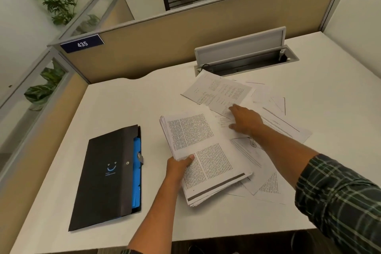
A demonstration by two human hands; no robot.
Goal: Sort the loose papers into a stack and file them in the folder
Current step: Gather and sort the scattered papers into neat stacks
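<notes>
While left hand [179, 166] grips the stack [203, 154], right hand [245, 120] lifts a sheet's [216, 94] edge.

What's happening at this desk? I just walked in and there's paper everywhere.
A person is gathering loose papers into a stack. The left hand grips the stack of printed pages by its near edge, thumb on top. The right hand reaches over to a printed sheet farther back and lifts it. More loose sheets lie scattered on the white desk. The black folder, blue dividers showing at its edge, lies closed to the left, with nothing filed yet.
</notes>
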